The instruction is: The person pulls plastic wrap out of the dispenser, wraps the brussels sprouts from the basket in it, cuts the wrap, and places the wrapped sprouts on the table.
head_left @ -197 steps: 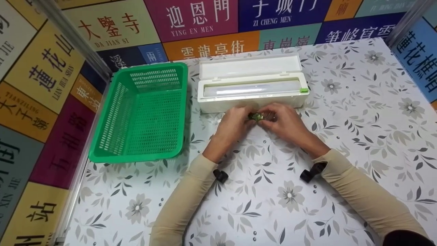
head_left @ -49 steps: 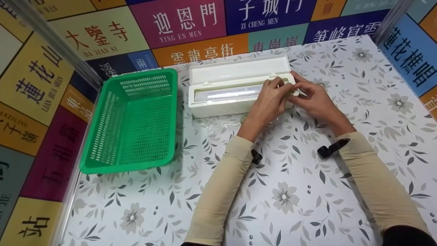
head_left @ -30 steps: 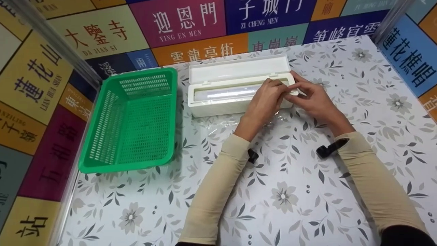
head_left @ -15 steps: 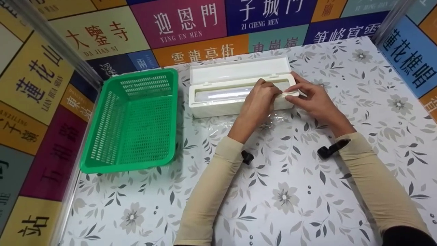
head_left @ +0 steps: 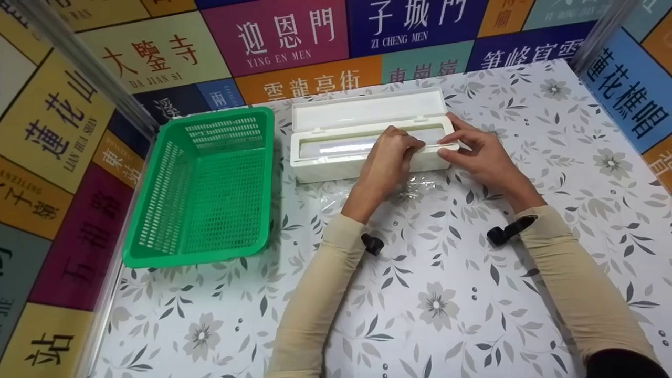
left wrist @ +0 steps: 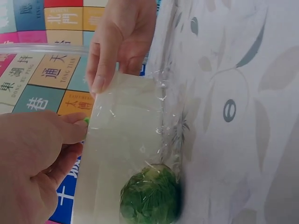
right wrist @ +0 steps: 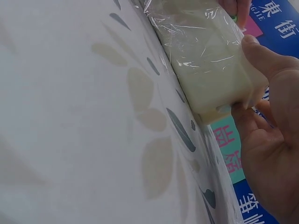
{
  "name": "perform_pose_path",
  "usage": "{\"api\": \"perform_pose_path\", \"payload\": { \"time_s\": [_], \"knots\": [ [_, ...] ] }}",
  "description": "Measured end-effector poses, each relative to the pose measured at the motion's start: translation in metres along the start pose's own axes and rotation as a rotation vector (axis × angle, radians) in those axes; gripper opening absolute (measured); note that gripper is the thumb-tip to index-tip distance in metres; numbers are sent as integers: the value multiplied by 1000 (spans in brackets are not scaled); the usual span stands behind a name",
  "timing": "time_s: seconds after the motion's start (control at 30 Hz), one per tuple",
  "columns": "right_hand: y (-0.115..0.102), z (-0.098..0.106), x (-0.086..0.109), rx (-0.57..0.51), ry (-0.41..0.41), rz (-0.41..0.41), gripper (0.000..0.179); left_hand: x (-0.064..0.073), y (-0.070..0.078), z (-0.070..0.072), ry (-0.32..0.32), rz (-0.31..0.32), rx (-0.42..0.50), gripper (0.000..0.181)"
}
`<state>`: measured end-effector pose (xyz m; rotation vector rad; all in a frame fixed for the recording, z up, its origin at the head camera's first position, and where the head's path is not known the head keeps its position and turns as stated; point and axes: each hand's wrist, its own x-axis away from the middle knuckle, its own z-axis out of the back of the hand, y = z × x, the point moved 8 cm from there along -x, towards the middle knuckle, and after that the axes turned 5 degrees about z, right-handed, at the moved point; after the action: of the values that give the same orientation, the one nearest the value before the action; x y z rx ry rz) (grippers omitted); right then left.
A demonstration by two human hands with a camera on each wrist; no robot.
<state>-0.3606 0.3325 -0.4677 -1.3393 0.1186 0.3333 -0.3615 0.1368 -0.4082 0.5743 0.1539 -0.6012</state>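
Observation:
A white cling film dispenser point(head_left: 336, 170) stands with its lid raised and a film roll point(head_left: 341, 147) inside. My left hand point(head_left: 386, 160) pinches the small green slide cutter point(left wrist: 87, 120) on the box's front edge, right of its middle. With thumb and fingers, my right hand point(head_left: 480, 152) grips the dispenser's right end. Clear cling film point(left wrist: 135, 112) hangs down the front face and onto the table. In the left wrist view, a rounded green bundle point(left wrist: 152, 196), perhaps a vegetable, lies in film against the box. My left hand and forearm hide it from the head view.
A green plastic basket point(head_left: 220, 205) sits left of the dispenser. The table point(head_left: 409, 331) has a white floral cover. Printed wall panels point(head_left: 294, 37) rise behind the table and along both sides.
Earlier, both hands held the green bundle before the box. Over the last second or so, my left hand has slid leftward along the front edge with the cutter; the right hand stayed at the end.

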Motion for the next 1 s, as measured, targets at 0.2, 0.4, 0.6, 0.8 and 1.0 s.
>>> {"api": "perform_pose_path", "payload": {
  "time_s": [0.2,0.4,0.6,0.8,1.0],
  "knots": [
    [0,-2,-1,-8,-5,-10,32,6,-9,7,45,-19,34,19],
    [-1,1,-1,-3,-2,-16,32,14,-22,19,86,-24,53,18],
    [-2,1,-1,-32,-2,-5,31,20,-34,26,96,-9,83,17],
    [0,-1,0,-78,-9,4,31,25,-37,29,109,-8,74,16],
    [-1,0,0,-31,-7,12,31,29,-38,33,137,-20,68,16]
  ]
}}
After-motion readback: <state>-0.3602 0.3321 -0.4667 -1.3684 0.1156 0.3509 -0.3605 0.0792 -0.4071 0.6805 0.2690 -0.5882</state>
